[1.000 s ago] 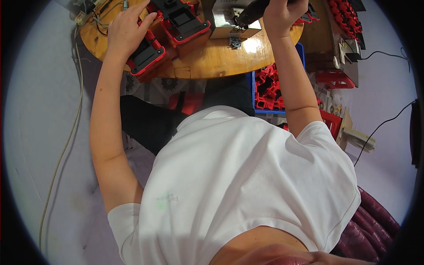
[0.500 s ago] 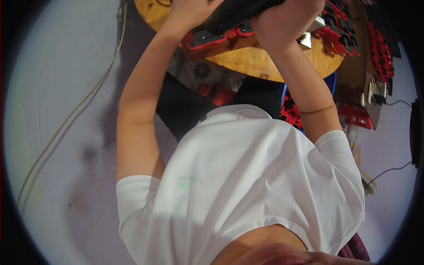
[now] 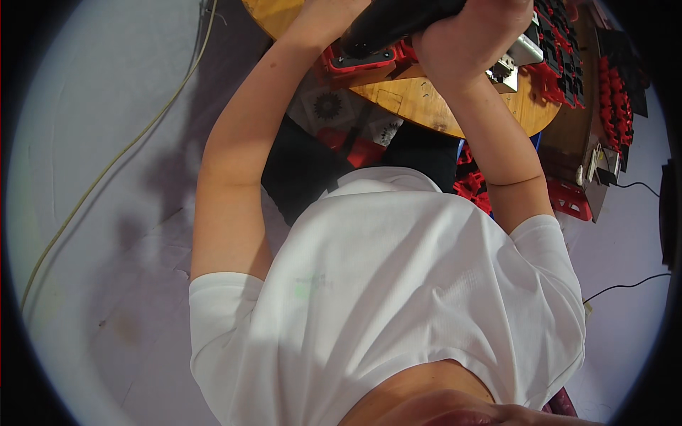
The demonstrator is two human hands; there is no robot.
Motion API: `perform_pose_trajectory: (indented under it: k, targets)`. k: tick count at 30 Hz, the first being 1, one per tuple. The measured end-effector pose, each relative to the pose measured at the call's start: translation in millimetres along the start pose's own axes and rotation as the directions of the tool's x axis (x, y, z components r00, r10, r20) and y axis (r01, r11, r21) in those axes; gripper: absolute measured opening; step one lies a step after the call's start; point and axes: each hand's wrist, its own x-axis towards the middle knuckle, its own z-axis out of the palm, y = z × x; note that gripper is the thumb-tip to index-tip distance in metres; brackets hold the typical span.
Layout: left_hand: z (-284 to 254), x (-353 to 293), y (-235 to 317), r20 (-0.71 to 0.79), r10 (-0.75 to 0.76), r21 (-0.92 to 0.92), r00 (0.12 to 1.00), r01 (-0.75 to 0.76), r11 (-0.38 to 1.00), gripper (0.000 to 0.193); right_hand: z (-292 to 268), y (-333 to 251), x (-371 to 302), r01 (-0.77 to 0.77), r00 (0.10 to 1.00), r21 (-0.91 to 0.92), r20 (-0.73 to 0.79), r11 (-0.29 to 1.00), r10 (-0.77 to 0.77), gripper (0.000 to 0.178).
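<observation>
My right hand is closed at the top of the view, its fingers curled around a black, rounded tool whose exact kind I cannot make out. The tool slants down to the left, its blunt end over a red-and-black case-like part at the edge of the round wooden table. Beside the tool's other side is my left hand, raised to the same height. Its fingers run out of the picture at the top and behind the tool, so their grip is hidden.
A silver metal fixture stands right of my right hand. Several red-and-black parts lie beyond it, with more red parts farther right. Below the table edge are red pieces. A pale cable runs along the left.
The whole view has shifted slightly, so the table and parts appear lower and farther right. Both hands stay near the black tool, with my left forearm a little farther right in the picture.
</observation>
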Motion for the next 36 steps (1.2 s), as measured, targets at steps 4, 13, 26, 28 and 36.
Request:
perform_pose_trajectory:
  k: [4, 13, 26, 28, 36]
  targets:
    - [1.1, -2.0, -1.5, -0.004, 0.0, -0.003, 1.0, 0.0, 1.0, 0.047, 0.4, 7.5, -3.3, 0.079, 0.994, -0.081, 0.078, 0.994, -0.073, 0.046]
    - [-0.6, -2.3, -0.2, -0.014, 0.034, 0.005, 0.999, -0.033, 0.999, 0.05, 15.5, 35.9, 5.5, 0.324, 0.904, -0.098, 0.325, 0.941, -0.277, 0.054]
    - [36.8, 6.2, -31.5, 0.014, 0.109, 0.149, 0.994, -0.11, 0.983, 0.049, -148.9, -97.8, 14.5, 0.29, 0.95, -0.75, 0.151, 0.594, -0.274, 0.032]
    - [26.4, 5.5, -24.5, 0.129, 0.011, 0.122, 0.992, -0.027, 0.992, 0.05, -166.9, -98.4, 5.9, 0.264, 0.947, -0.759, 0.086, 0.595, -0.311, 0.032]
    - [25.1, 6.1, -25.1, 0.115, 0.024, 0.156, 0.993, -0.042, 0.987, 0.05, -176.2, -96.1, -6.8, 0.208, 0.944, -0.764, -0.006, 0.61, -0.329, 0.035]
